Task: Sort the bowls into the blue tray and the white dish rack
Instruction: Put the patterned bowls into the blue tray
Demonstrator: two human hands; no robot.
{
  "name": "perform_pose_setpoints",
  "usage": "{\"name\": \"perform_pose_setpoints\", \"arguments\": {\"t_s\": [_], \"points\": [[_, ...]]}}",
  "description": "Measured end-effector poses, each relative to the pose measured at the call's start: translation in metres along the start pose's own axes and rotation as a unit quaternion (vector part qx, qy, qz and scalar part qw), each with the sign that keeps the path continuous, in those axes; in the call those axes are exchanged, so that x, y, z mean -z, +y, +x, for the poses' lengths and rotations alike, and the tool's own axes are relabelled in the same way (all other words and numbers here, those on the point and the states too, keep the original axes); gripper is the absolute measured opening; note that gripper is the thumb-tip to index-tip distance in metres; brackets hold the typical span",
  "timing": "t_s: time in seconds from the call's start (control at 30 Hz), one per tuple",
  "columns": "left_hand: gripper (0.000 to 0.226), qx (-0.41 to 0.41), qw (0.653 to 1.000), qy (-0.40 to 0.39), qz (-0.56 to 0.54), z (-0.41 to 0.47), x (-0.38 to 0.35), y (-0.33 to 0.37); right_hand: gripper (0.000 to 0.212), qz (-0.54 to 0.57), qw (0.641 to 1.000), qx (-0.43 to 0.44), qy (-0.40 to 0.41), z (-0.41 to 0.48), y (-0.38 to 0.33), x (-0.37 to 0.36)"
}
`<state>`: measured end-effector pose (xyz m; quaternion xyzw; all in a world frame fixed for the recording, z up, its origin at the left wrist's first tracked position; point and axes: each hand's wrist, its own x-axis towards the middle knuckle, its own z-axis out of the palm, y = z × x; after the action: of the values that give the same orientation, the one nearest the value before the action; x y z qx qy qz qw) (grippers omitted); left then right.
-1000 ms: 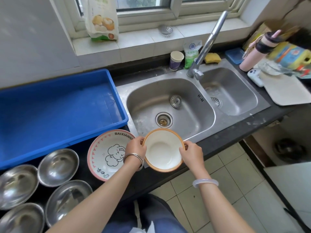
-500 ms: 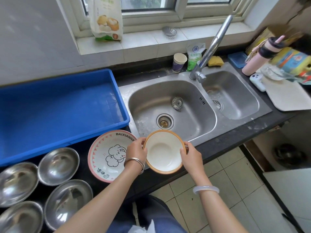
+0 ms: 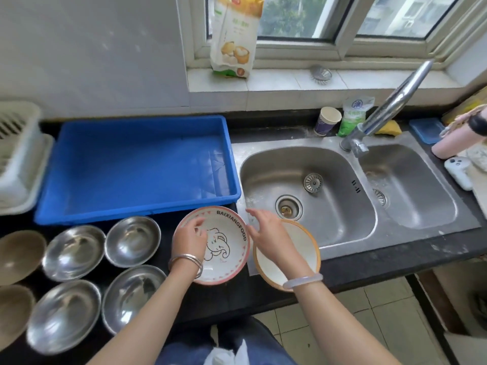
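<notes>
Black counter (image 3: 395,262) beside sink (image 3: 311,196). My left hand (image 3: 189,237) and right hand (image 3: 268,233) hover with fingers loosely apart over the pink-rimmed bowl (image 3: 232,256) and orange-rimmed bowl (image 3: 303,248), gripping nothing.

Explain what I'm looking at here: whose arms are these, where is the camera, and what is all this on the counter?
No machine here: a person wears a wide-angle camera on the head, looking down at their own arms. The left hand reaches over a pink-rimmed cartoon bowl; the right hand hovers above an orange-rimmed bowl at the edge of the sink. Neither hand clearly grips anything. Steel bowls sit on the dark counter in front of the blue tray, which holds nothing. The white dish rack stands at far left.
</notes>
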<state>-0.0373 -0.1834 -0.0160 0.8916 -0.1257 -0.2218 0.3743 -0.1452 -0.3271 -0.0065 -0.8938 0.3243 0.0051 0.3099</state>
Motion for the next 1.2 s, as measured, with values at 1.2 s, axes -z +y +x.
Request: {"name": "perform_pose_setpoints", "arguments": {"t_s": [1.2], "points": [[0.008,0.144,0.946,0.13,-0.26,0.037,0.117,-0.029,0.016,0.197,0.974,-0.027,-0.11,0.098,-0.092,0.022]]}}
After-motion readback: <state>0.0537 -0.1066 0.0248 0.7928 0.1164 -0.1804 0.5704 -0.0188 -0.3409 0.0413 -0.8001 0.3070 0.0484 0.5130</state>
